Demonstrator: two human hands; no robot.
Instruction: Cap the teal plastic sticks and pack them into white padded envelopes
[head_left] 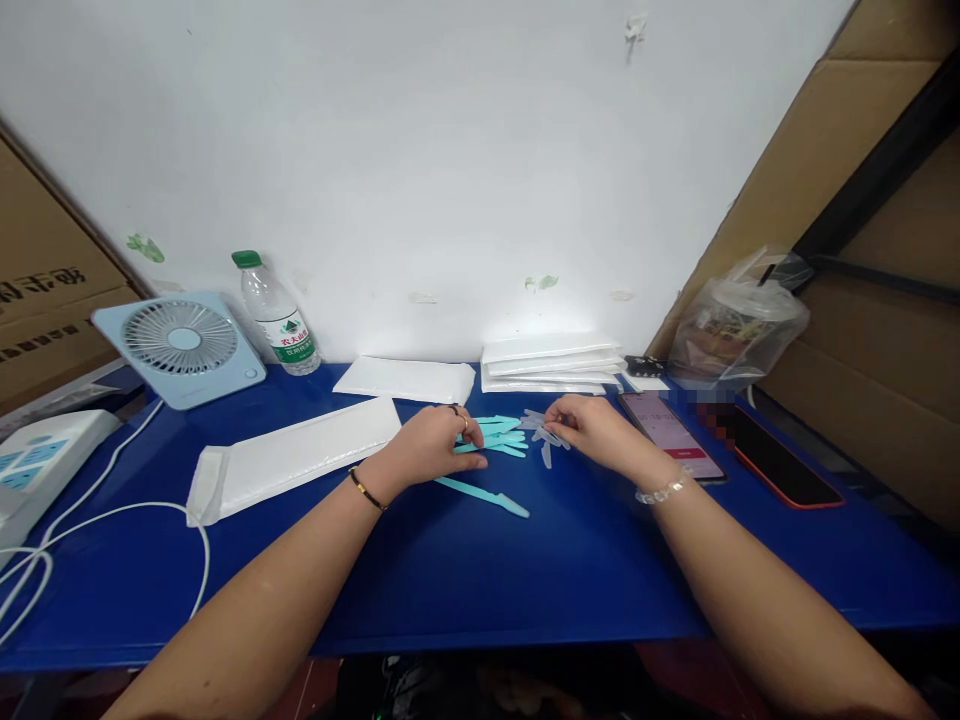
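A small pile of teal eyebrow razors (501, 436) lies near the middle of the blue table. My left hand (431, 445) is at the pile's left end, its thumb and fingers closed around the handle ends. One separate razor (487, 494) lies closer to me, its handle end hidden under that hand. Just right of the pile are several clear plastic caps (546, 455), spread loosely. Over them, my right hand (589, 430) pinches a clear cap between thumb and fingertips; the fingers partly cover it.
White padded envelopes lie behind: a long one (300, 455), a shorter one (405, 380) and a stack (551, 362). At left are a blue fan (180, 345), a water bottle (279, 318) and a power strip (45, 455) with cables. Two phones (667, 432) and a bagged cup (739, 330) stand right.
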